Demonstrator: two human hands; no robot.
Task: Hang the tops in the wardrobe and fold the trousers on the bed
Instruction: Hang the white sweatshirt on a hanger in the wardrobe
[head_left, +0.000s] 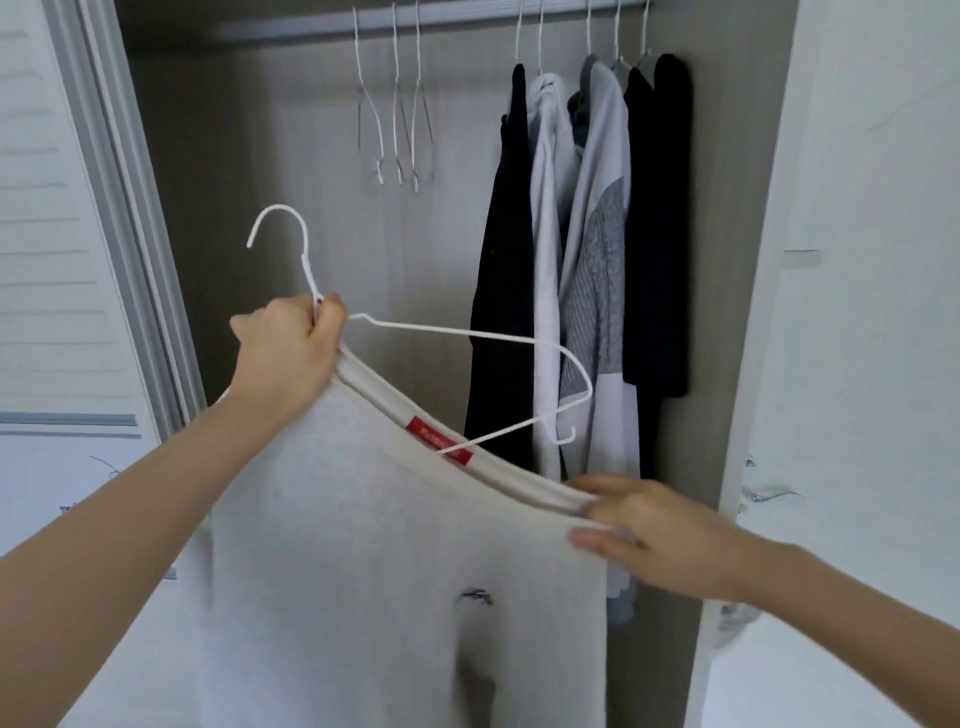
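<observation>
White wire hanger (467, 343) held up in front of the open wardrobe (291, 130), hook pointing up and left. Left hand (291, 348) is fisted around the hanger's neck and also pinches one end of the top's collar against it. The top (395, 597) is pale, off-white, with a red label (439, 441) sewn inside the neckline and a small dark mark lower down on the fabric.

Right hand (660, 530) grips the other end of the collar, thumb under, fingers over, pulling the neck opening wide and taut between the two hands. The hanger's lower bar runs down into the neck opening beside the label; its right shoulder and small end hook remain outside, above the collar (so the top is only partly on the hanger). The rest of the top hangs straight down below the hands.

Inside the wardrobe: a rail (467, 13) across the top. Three bare hangers (397, 124) hang toward the left of it, close together. To the right hang five garments, pressed together: black (506, 260), white (548, 234), grey-and-white (597, 249), then more black (657, 234) against the side wall; one hanger in that group is mostly hidden. A louvred sliding door (47, 260) stands at the left edge.
</observation>
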